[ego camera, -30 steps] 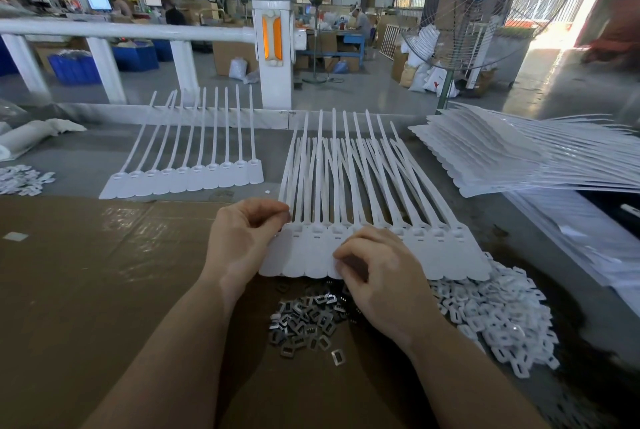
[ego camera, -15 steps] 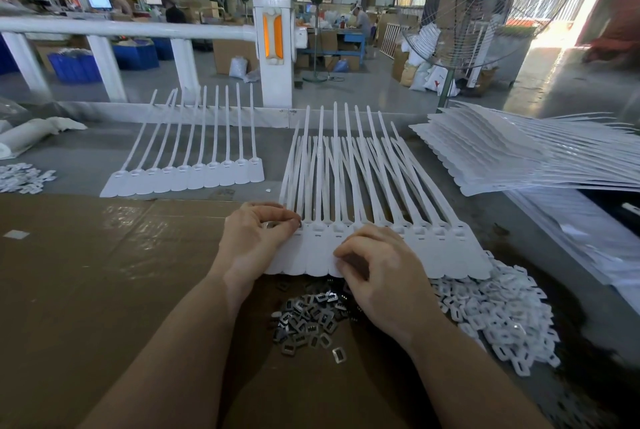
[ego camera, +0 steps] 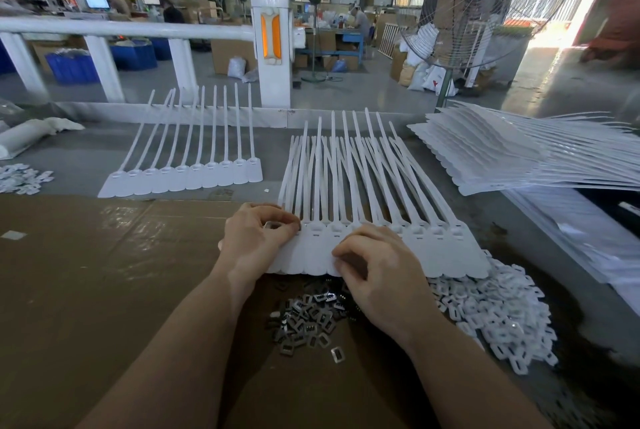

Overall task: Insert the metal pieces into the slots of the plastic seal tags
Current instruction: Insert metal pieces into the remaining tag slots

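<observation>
A joined strip of white plastic seal tags point(ego camera: 433, 248) lies in front of me, tails fanning away. My left hand point(ego camera: 256, 241) sits at the strip's left end, with finger and thumb pinching a small metal piece point(ego camera: 273, 225) over the leftmost tag head. My right hand point(ego camera: 377, 273) rests on the middle of the strip with its fingers curled down onto the tag bodies. A heap of small metal pieces point(ego camera: 308, 319) lies on the brown cardboard just below the strip, between my wrists.
A second strip of tags point(ego camera: 187, 176) lies further back on the left. A thick stack of tag strips point(ego camera: 502, 155) sits at the right. White plastic caps point(ego camera: 498, 311) are heaped at the right of the metal pieces. A white railing and a standing fan are behind.
My left hand has slid right and up to the leftmost tag head, and a metal piece now shows between its fingertips. My right hand has stayed on the strip.
</observation>
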Tool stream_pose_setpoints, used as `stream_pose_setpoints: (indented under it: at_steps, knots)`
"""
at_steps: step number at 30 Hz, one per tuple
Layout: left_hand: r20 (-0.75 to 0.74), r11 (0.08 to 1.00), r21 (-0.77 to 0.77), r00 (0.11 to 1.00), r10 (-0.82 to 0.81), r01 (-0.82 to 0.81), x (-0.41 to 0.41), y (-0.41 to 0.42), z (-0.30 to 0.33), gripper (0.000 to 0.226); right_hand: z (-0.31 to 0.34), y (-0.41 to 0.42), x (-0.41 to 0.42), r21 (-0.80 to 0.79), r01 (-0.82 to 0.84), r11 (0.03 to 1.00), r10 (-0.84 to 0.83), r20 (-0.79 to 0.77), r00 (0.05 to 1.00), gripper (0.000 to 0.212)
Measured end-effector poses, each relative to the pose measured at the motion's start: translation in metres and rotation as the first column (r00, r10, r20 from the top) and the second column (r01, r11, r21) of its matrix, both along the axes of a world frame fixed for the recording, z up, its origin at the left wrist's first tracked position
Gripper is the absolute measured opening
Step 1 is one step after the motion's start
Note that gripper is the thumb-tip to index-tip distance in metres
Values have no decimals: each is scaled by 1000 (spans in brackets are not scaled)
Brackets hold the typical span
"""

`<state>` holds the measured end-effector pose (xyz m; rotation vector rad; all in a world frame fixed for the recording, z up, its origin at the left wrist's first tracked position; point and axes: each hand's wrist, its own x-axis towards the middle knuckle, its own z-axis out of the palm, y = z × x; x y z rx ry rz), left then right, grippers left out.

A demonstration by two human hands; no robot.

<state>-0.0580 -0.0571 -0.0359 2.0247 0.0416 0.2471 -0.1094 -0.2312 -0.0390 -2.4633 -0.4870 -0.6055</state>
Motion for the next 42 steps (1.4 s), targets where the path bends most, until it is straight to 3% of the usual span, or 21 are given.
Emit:
stream_pose_setpoints:
  at_steps: [8, 17, 22, 26, 32, 42]
  knots:
    - [-61, 966, -256, 998, 14, -29, -1, 2, 0, 26, -1, 0, 0, -1, -1, 1000, 1, -5, 1000, 6]
    - [-61, 990, -104, 994, 86, -92, 1, 3, -3, 24, 0, -1, 0, 5, -1, 1000, 1, -6, 1000, 6]
    - [-48, 994, 102, 998, 37, -32, 1, -1, -4, 28, -1, -1, 0, -3, -9, 1000, 9, -8, 1000, 7]
    - [-34, 992, 124, 999, 36, -31, 4, -2, -6, 30, 1, -1, 0, 1, -19, 1000, 19, 10, 1000, 7]
    - [-8, 990, 126, 998, 62, -60, 4, -3, -9, 29, 7, 0, -6, -66, -239, 969, 236, -47, 971, 5]
    - [-32, 994, 96, 998, 50, -46, 2, -3, -8, 24, 5, 1, -4, -126, -273, 954, 253, -151, 956, 11]
